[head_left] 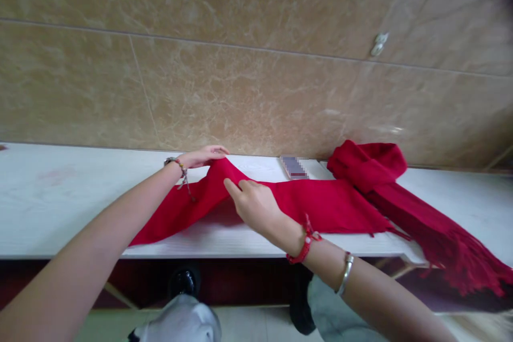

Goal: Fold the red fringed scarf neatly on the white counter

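Note:
A long red scarf [328,203] lies across a narrow white table [52,197]. Its right part is bunched up at the back, and its fringed end [465,262] hangs over the table's right front edge. My left hand [202,156] pinches the scarf's far edge where the cloth rises into a peak. My right hand [252,203] grips the near side of that same peak, fingers closed on the fabric. A beaded bracelet sits on my left wrist; a red cord and a silver bangle are on my right.
A small flat rectangular object [294,166] lies at the table's back edge beside the bunched scarf. A tan marble-tiled wall [240,64] rises directly behind the table. Below the front edge I see my grey trouser legs and dark shoes.

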`<state>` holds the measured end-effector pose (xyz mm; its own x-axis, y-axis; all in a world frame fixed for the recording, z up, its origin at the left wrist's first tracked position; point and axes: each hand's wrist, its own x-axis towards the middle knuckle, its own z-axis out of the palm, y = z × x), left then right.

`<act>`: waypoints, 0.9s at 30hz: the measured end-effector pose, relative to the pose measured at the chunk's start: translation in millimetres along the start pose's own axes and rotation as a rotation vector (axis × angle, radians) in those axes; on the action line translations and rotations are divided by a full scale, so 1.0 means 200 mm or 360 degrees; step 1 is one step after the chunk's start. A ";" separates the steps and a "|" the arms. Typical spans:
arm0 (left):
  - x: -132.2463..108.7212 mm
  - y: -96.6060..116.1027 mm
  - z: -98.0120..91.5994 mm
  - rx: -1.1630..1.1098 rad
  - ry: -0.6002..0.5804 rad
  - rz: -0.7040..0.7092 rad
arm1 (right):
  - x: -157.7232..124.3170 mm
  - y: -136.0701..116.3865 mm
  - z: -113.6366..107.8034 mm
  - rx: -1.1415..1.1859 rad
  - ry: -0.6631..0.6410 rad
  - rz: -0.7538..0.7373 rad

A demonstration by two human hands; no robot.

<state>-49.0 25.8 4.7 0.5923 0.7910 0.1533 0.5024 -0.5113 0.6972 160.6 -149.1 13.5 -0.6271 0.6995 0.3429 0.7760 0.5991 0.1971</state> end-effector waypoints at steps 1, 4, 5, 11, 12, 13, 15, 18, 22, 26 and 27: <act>0.06 0.08 0.01 -0.0148 0.0050 0.0025 | -0.04 0.08 -0.06 -0.0038 0.0014 0.0080; 0.31 0.36 0.08 -0.0529 0.0074 0.0096 | -0.23 0.35 -0.21 -0.0200 0.0068 0.0320; 0.41 0.46 0.13 -0.0592 0.0061 0.0149 | -0.31 0.44 -0.24 -0.0256 0.0100 0.0394; 1.03 0.87 0.72 -0.0567 -0.0413 0.0341 | -0.86 0.94 -0.18 -0.0459 -0.0118 0.0790; 1.11 0.90 0.84 -0.0430 -0.0495 0.0354 | -0.94 0.99 -0.13 -0.0450 -0.0205 0.0840; 1.17 0.92 0.96 -0.0260 -0.0568 0.0371 | -1.00 1.03 -0.08 -0.0428 -0.0265 0.0882; 1.27 0.92 1.17 0.0027 -0.0681 0.0385 | -1.10 1.09 0.03 -0.0360 -0.0280 0.0903; 1.32 0.88 1.32 0.0196 -0.0738 0.0366 | -1.15 1.12 0.15 -0.0258 -0.0166 0.0821; 1.26 0.81 1.25 0.0348 -0.0658 0.0252 | -1.17 1.17 0.23 -0.0150 -0.0089 0.0740; 0.97 0.77 1.14 0.0666 -0.0238 0.0235 | -1.20 1.24 0.29 0.0035 -0.0023 0.0678; 0.86 0.77 1.15 0.0727 -0.0166 0.0260 | -1.21 1.25 0.30 0.0079 -0.0013 0.0629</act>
<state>274.8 6.6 -21.9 0.7344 0.6624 0.1478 0.6087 -0.7392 0.2882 502.4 -144.9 -76.0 -0.2813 0.8828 0.3761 0.9536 0.3010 0.0068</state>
